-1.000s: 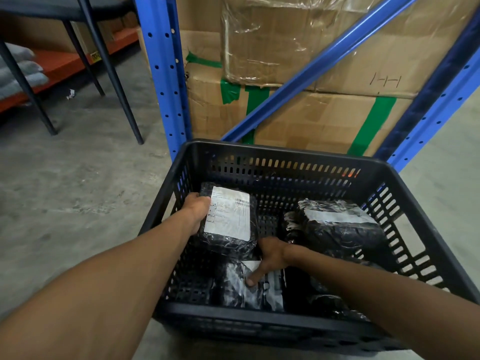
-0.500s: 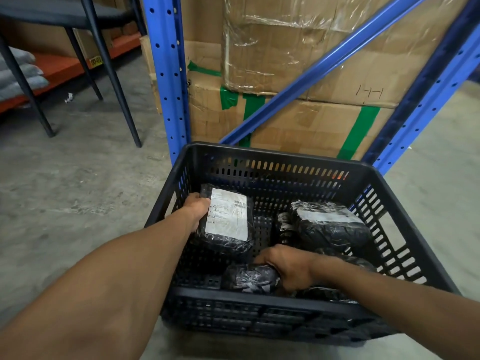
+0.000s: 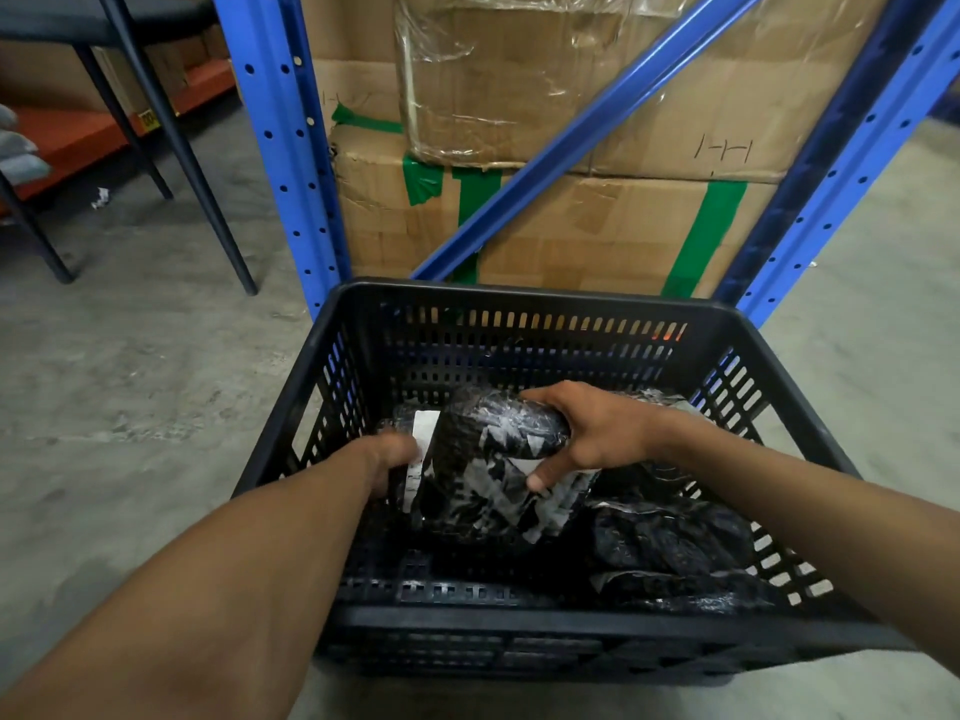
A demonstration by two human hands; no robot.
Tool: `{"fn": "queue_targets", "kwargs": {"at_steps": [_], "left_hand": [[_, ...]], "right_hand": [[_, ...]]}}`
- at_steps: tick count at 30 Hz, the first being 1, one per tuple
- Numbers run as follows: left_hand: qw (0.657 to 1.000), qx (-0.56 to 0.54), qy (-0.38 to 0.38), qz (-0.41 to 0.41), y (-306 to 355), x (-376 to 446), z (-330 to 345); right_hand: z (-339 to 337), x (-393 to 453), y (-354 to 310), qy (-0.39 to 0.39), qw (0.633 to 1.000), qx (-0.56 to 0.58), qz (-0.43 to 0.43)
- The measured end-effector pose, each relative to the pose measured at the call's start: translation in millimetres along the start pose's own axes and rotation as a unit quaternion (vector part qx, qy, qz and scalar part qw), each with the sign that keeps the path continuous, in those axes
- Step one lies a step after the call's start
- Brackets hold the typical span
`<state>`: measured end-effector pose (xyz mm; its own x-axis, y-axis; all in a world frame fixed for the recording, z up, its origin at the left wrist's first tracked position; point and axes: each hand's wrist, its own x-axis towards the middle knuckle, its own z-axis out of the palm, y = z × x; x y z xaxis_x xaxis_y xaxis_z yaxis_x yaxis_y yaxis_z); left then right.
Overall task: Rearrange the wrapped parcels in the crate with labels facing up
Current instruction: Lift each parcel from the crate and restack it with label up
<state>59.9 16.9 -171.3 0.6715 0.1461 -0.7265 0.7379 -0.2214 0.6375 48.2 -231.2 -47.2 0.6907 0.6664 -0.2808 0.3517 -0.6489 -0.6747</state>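
Note:
A black slotted plastic crate (image 3: 524,298) stands on the concrete floor with several black-wrapped parcels inside. My right hand (image 3: 587,433) grips a black parcel (image 3: 493,459) held up in the crate's middle, tilted, with torn white label scraps on its near face. Behind it at the left lies a parcel with a white label (image 3: 423,439) facing up, mostly hidden; my left hand (image 3: 389,457) rests on its left edge. More black parcels (image 3: 670,543) lie at the right side, labels not visible.
A blue metal rack upright (image 3: 283,148) and a diagonal brace (image 3: 587,127) rise just behind the crate, with taped cardboard boxes (image 3: 571,231) stacked between them. Black chair legs (image 3: 208,189) stand at the left on the grey floor.
My right hand has lifted a black parcel from the crate's front up to the middle, in front of the labelled parcel. My left hand stays on that labelled parcel. The camera has moved closer.

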Motion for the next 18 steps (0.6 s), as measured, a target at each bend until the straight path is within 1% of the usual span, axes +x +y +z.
{"fn": "queue_targets", "kwargs": {"at_steps": [1, 4, 7, 10, 12, 13, 16, 18], "left_hand": [[0.999, 0.04, -0.001, 0.0, -1.3, 5.8, 1.7], [0.991, 0.121, 0.019, 0.047, -2.6, 21.9, 0.0], [0.991, 0.124, 0.024, 0.044, -3.5, 20.3, -2.3], [0.996, 0.061, 0.023, 0.061, 2.0, 5.5, -1.1], [0.997, -0.044, 0.025, 0.065, 12.0, -4.1, -0.9], [0.994, -0.09, 0.023, 0.065, 17.9, -8.6, -1.2], [0.984, -0.169, 0.019, 0.056, 40.6, -38.7, -6.8], [0.98, -0.195, -0.023, 0.033, 52.6, -56.8, -14.5]], "right_hand": [[-0.2, 0.2, 2.2, 0.01, 1.0, 0.015, 0.006], [0.9, 1.3, 5.5, 0.025, 0.998, 0.049, 0.03], [0.6, 2.3, 7.8, 0.026, 0.996, 0.072, 0.037], [-2.8, 2.1, 10.4, 0.037, 0.992, 0.115, 0.039], [-6.7, 0.6, 10.4, 0.059, 0.985, 0.155, 0.046], [-8.8, -0.6, 8.6, 0.074, 0.981, 0.172, 0.049], [-15.5, -2.8, -3.8, 0.122, 0.97, 0.205, 0.049], [-16.1, -4.1, -17.4, 0.175, 0.968, 0.179, 0.033]]}}
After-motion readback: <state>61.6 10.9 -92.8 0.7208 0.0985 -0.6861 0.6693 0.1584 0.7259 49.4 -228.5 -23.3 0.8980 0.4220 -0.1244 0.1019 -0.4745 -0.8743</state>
